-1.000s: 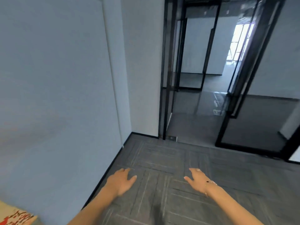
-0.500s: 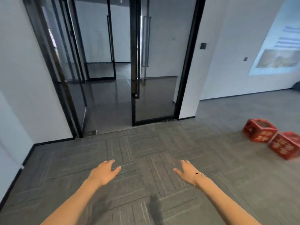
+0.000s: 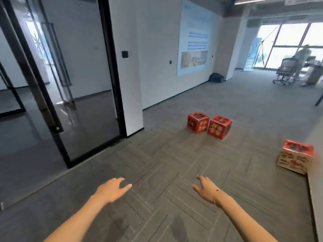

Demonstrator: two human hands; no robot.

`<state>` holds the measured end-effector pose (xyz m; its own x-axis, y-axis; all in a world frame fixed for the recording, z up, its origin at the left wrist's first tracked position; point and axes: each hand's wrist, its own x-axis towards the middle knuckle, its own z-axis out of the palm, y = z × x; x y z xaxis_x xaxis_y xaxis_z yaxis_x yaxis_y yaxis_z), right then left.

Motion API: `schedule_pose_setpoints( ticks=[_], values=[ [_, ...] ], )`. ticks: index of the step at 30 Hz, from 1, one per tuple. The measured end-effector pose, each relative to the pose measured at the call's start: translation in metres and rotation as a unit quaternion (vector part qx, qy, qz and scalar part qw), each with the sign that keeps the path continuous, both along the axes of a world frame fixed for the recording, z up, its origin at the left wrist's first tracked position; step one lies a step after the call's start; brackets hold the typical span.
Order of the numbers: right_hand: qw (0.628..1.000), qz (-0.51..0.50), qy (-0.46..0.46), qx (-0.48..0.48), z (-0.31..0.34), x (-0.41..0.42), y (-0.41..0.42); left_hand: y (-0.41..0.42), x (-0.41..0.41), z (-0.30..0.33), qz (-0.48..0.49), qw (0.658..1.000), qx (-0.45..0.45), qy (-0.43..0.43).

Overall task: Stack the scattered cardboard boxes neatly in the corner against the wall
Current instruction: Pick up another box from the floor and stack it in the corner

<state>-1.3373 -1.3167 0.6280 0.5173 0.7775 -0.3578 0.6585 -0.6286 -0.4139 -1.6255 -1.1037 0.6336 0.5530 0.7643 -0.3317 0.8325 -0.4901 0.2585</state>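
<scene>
Both hands empty. Left hand (image 3: 111, 190) and right hand (image 3: 206, 190) are held out low over the carpet (image 3: 157, 172), fingers loosely spread, gripping nothing.

Boxes in view: three, all on the floor, none stacked.
- Two red boxes (image 3: 208, 124) sit side by side, touching or nearly so, in the middle distance, right of centre.
- A third box (image 3: 295, 156), red on top with pale printed sides, stands alone at the right edge, nearer than the pair and well apart from them.

No stack and no corner with boxes shows in this view, so I cannot tell whether any box is already placed. Judgement: at least these three remain to be fetched.

Surroundings: glass doors with black frames (image 3: 111, 67) on the left, a white wall with a poster (image 3: 194, 39) beyond, an office chair (image 3: 285, 70) and a person (image 3: 303, 58) far right by the windows.

Next step likely: walk to a box and lift it with both hands.
</scene>
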Motion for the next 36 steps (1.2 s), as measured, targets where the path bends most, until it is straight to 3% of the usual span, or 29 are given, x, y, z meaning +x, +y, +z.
schedule_pose_setpoints(
  ticks=[14,28,36],
  values=[
    [0.971,-0.236,-0.011,0.025,0.027,0.147,0.002,0.117,0.264,0.028,-0.227,0.973,0.044,-0.002],
    [0.923,-0.386,0.001,0.003,0.006,0.239,-0.080,0.068,0.451,0.003,-0.369,0.929,0.010,0.016],
    [0.910,-0.415,-0.018,-0.017,0.001,0.369,-0.131,0.022,0.611,-0.001,-0.398,0.917,-0.009,-0.016]
  ],
)
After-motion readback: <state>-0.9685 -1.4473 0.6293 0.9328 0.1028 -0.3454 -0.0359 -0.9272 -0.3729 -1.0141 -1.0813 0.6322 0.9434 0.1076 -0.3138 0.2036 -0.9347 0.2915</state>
